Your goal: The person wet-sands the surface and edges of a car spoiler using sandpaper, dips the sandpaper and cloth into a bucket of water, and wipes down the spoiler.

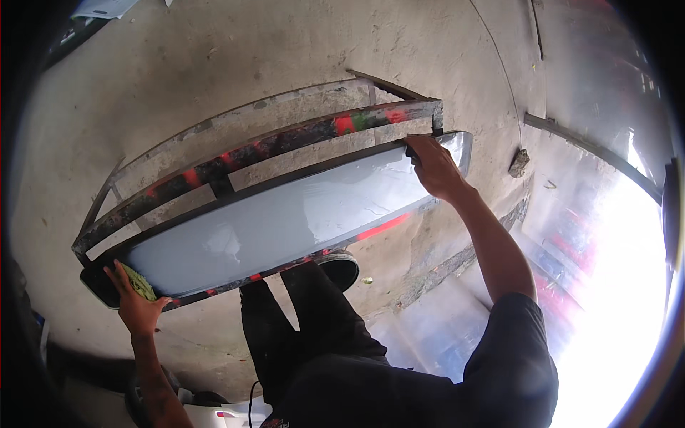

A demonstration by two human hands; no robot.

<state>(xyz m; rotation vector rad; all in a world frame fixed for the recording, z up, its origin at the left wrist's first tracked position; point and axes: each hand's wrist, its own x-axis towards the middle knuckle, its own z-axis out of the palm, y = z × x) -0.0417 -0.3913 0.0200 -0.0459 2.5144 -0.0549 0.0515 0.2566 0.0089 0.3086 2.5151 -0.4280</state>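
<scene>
A long grey panel [264, 214] with dark ends and a wet-looking, shiny surface lies slanted across a metal stand in front of me. My left hand [140, 308] is at the panel's left end, thumb along the near edge, with a crumpled yellow-green cloth [139, 280] held under it against the surface. Toward the right end, my right hand [437, 170] presses down near the far edge. Its fingers are curled over a small dark pad [412, 151], mostly hidden beneath them.
The dark metal stand [285, 134], spotted with red and green paint, rises beyond the panel. A round dark container [339, 269] sits under the near edge by my legs. A stone [519, 163] lies on the concrete floor [250, 50]; plastic sheeting [571, 207] hangs at right.
</scene>
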